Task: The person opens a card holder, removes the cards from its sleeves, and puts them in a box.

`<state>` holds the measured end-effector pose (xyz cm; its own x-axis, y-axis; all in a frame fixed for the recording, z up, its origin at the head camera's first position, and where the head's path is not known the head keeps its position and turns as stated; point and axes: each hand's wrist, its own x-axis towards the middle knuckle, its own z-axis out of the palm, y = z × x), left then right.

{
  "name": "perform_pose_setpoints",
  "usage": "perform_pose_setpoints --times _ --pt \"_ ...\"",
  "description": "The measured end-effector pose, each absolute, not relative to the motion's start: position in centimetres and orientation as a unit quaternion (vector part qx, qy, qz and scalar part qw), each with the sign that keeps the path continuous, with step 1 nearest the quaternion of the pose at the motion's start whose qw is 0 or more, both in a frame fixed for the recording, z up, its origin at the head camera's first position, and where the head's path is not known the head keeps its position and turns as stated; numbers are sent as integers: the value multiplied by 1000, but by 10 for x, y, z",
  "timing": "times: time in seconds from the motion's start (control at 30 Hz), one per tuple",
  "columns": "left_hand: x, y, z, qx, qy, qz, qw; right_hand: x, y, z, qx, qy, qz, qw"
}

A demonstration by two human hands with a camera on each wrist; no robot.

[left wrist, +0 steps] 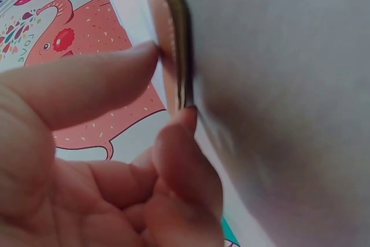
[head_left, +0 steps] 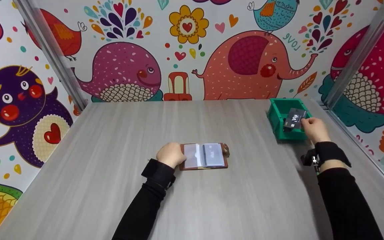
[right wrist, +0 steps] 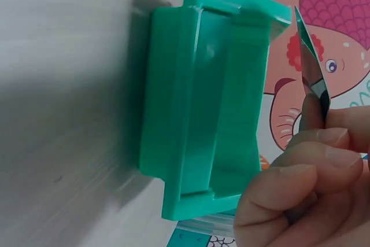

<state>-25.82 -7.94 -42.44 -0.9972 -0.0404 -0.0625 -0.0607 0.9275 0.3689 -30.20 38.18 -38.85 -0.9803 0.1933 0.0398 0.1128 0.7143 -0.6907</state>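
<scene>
A brown card holder [head_left: 213, 156] lies spread apart on the table, showing clear plastic sleeves. At its left edge my left hand [head_left: 171, 155] grips the cover; in the left wrist view the thumb and fingers pinch the stitched brown edge [left wrist: 173, 44]. Over the green bin [head_left: 291, 134], my right hand [head_left: 315, 129] pinches a dark card [head_left: 294, 118] printed "Vip" by its right side. The right wrist view shows that card [right wrist: 312, 65] nearly edge-on between thumb and fingers, beside the bin's opening.
The bin stands at the back right of the grey wood-grain table [head_left: 122, 133]. Cartoon-printed panels [head_left: 185, 50] rise behind and at both sides, with metal posts [head_left: 50, 53] at the corners.
</scene>
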Motion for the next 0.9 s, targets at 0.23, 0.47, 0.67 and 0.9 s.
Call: perform_pose_setpoints --times 0.23,0.47,0.67,0.9 --pt "-258 -79 -424 -28 982 185 26 -303 382 -392 -118 -927 348 73" --pt "-260 -80 -426 -24 982 186 25 -307 381 -391 -131 -928 342 73" --pt "-259 -81 -428 -15 981 193 23 -311 379 -390 -137 -930 329 88" --pt "-257 -83 -425 -15 979 201 22 -314 376 -386 -146 -931 323 85"
